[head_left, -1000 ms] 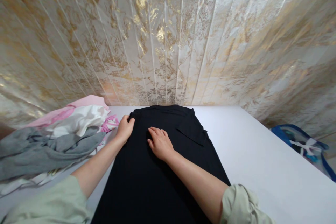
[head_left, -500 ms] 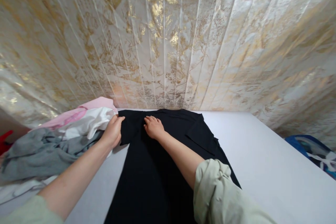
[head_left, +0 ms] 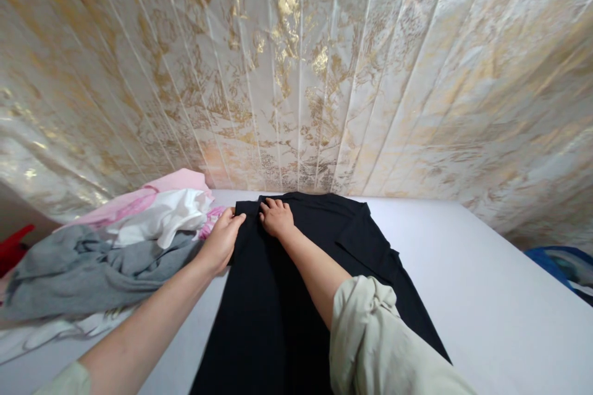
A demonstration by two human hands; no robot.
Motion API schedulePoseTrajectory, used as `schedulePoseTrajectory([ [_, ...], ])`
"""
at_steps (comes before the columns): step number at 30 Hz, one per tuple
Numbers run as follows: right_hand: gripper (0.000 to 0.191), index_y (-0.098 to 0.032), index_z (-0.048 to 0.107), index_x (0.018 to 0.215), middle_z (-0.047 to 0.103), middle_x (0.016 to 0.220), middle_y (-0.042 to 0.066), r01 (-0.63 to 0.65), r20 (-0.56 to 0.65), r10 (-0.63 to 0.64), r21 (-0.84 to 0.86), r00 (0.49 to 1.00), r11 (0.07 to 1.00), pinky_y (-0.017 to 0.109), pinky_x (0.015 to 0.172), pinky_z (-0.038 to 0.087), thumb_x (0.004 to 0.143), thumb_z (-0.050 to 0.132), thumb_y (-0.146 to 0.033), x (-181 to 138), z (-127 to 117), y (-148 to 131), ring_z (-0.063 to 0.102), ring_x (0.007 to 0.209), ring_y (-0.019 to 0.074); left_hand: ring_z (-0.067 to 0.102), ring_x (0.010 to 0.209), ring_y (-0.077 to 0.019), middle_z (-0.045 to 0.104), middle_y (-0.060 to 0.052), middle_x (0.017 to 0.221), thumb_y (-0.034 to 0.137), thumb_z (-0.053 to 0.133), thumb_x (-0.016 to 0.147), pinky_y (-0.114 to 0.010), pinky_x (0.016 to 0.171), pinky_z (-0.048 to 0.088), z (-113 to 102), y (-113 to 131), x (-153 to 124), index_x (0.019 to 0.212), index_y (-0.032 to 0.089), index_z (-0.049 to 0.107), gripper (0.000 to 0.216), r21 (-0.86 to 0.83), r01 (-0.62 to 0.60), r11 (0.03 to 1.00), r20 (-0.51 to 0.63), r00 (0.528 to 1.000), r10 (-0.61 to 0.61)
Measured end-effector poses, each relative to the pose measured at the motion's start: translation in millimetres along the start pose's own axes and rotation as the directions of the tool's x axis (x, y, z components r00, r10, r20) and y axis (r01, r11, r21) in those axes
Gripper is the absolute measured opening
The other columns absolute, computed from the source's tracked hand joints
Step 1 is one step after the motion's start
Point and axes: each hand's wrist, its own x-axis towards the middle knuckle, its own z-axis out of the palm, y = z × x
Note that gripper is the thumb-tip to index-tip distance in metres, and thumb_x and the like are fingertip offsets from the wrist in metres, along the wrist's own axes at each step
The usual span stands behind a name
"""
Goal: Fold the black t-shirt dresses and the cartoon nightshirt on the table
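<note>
A black short-sleeved shirt (head_left: 259,315) lies spread on the white table, its lower part running out of view toward me. My left hand (head_left: 225,237) is closed on the edge of its left sleeve, thumb on top, and the sleeve is partly turned in toward the body of the shirt. Beside it, my right hand (head_left: 277,217) rests flat near the left shoulder, fingers extended and pressing on the fabric. The other sleeve (head_left: 364,237) is folded inward over the shirt's right side.
A heap of clothes is on the left: a grey garment (head_left: 92,278), a white one (head_left: 160,216) and a pink one (head_left: 180,180). Behind the white table (head_left: 491,296) hangs a gold-patterned curtain (head_left: 301,74). A blue item (head_left: 549,262) sits past the right edge.
My left hand has moved right, bringing the left sleeve in toward the shirt's body. My right hand stays by the shoulder. The whole view has shifted slightly.
</note>
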Motion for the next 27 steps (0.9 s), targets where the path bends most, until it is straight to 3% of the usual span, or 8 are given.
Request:
schedulePoseTrajectory([
  [3, 0.039, -0.025, 0.055, 0.132, 0.051, 0.139, 0.009, -0.007, 0.009, 0.007, -0.014, 1.0, 1.0, 0.04, 0.095, 0.035, 0.098, 0.037, -0.035, 9.3, -3.9, 1.7, 0.044, 0.12, 0.0266, 0.064, 0.087, -0.0198, 0.067, 0.001, 0.084, 0.04, 0.067, 0.07, -0.034, 0.082, 0.048, 4.0, -4.3, -2.3, 0.089, 0.021, 0.054, 0.031, 0.039, 0.004, 0.999, 0.007, 1.0, -0.004],
  [6, 0.039, -0.024, 0.058, 0.129, 0.055, 0.131, 0.012, -0.011, 0.024, 0.011, -0.004, 1.0, 1.0, 0.04, 0.093, 0.036, 0.098, 0.034, -0.026, 15.0, -5.1, 3.0, 0.046, 0.117, 0.027, 0.064, 0.085, -0.0192, 0.067, 0.0, 0.084, 0.044, 0.059, 0.076, -0.033, 0.08, 0.048, 5.5, -11.6, -1.8, 0.092, 0.021, 0.053, 0.029, 0.207, -0.041, 0.977, 0.019, 0.999, 0.038],
  [12, 0.045, -0.025, 0.048, 0.139, 0.052, 0.138, 0.01, -0.011, 0.042, 0.008, 0.067, 0.999, 0.998, 0.039, 0.096, 0.038, 0.095, 0.039, -0.019, 23.1, -6.7, 16.1, 0.046, 0.121, 0.0257, 0.065, 0.087, -0.0208, 0.068, -0.002, 0.086, 0.041, 0.051, 0.081, -0.036, 0.082, 0.05, 11.3, -36.2, -1.5, 0.092, 0.022, 0.052, 0.022, 0.457, -0.118, 0.882, 0.093, 0.992, 0.085],
  [17, 0.048, -0.015, 0.049, 0.137, 0.058, 0.131, 0.011, -0.108, 0.049, 0.102, 0.139, 0.994, 0.984, 0.029, 0.095, 0.043, 0.094, 0.03, -0.009, 28.7, -24.3, 38.4, 0.055, 0.116, 0.0191, 0.066, 0.101, -0.0217, 0.072, -0.004, 0.098, 0.033, 0.056, 0.079, -0.036, 0.093, 0.049, 18.1, -45.9, -3.1, 0.086, 0.024, 0.056, 0.012, 0.637, -0.202, 0.744, 0.225, 0.972, 0.071],
  [20, 0.047, -0.015, 0.051, 0.136, 0.058, 0.131, 0.012, -0.132, 0.025, 0.13, 0.157, 0.991, 0.979, 0.03, 0.096, 0.044, 0.095, 0.028, -0.011, 10.3, -35.3, 37.0, 0.056, 0.116, 0.0203, 0.063, 0.11, -0.0204, 0.07, -0.006, 0.113, 0.032, 0.043, 0.089, -0.035, 0.1, 0.045, 17.5, -38.9, 17.3, 0.099, 0.023, 0.061, 0.022, 0.754, -0.243, 0.611, 0.238, 0.967, 0.091],
  [23, 0.042, -0.016, 0.052, 0.135, 0.055, 0.137, 0.011, -0.066, 0.011, 0.065, 0.164, 0.998, 0.984, 0.035, 0.1, 0.042, 0.096, 0.037, -0.021, -28.4, -35.4, 21.0, 0.053, 0.121, 0.0232, 0.053, 0.126, -0.0205, 0.061, -0.012, 0.132, 0.023, 0.031, 0.092, -0.036, 0.11, 0.035, 16.1, -35.8, 51.0, 0.119, 0.016, 0.058, 0.039, 0.856, -0.256, 0.45, 0.239, 0.966, 0.096],
  [27, 0.055, -0.012, 0.043, 0.143, 0.041, 0.15, 0.014, 0.082, 0.022, -0.086, 0.157, 0.996, 0.984, 0.046, 0.114, 0.027, 0.097, 0.042, -0.043, -85.4, -21.8, 1.8, 0.034, 0.14, 0.0265, 0.035, 0.141, -0.0245, 0.042, -0.013, 0.152, 0.028, 0.039, 0.09, -0.043, 0.117, 0.023, 16.4, -51.6, 80.7, 0.137, 0.013, 0.049, 0.05, 0.93, -0.269, 0.249, 0.275, 0.961, 0.012],
])
